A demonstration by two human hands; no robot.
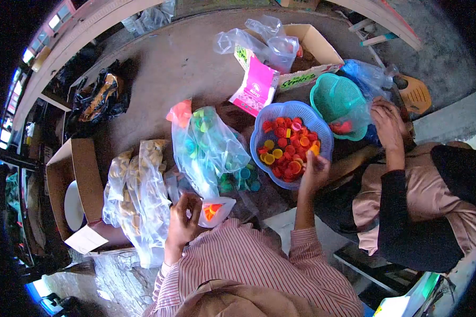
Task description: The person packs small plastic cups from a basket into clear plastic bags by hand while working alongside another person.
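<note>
My right hand (314,173) is at the near rim of a blue plastic basket (258,122), its fingertips closed on a yellow-orange bottle cap (315,149). Red, orange and yellow caps (291,143) fill the basket's bottom. In front of my body, my left hand (184,221) is curled in a pinch at the edge of a small clear plastic bag (223,209). Several orange caps (211,211) show inside that bag. Just beyond lies a larger clear bag (198,153) with green and teal pieces in it.
A co-worker's hand (388,124) is beside a green basket (333,92) at right. Behind stand a cardboard box (330,47) with plastic bags and a pink packet (259,84). Left are bags of tan pieces (143,195) and an open carton (84,174).
</note>
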